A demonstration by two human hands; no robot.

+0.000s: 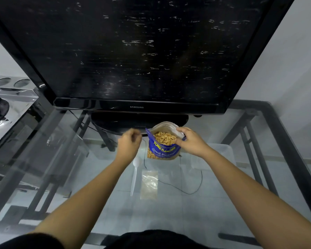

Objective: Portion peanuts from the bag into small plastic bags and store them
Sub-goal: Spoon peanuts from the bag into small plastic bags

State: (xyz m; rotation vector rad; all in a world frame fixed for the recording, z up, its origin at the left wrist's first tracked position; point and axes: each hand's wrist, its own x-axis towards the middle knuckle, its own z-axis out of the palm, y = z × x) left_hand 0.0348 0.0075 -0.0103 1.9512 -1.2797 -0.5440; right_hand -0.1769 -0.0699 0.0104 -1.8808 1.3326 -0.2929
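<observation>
On the glass table [214,203], just in front of the TV's [133,51] stand, the blue peanut bag [162,150] stands upright with its mouth open and peanuts [164,137] showing inside. The right hand [191,141] pinches the bag's right edge at the rim. The left hand [128,141] hovers just left of the bag, fingers curled loosely, apart from it; whether it holds anything I cannot tell. Nearer the person, a white plastic spoon [135,174] lies flat below the left hand, and a small clear bag [149,184] lies flat just right of the spoon. A clear tub [221,153] shows faintly behind the right wrist. A black cable [187,190] shows through the glass.
</observation>
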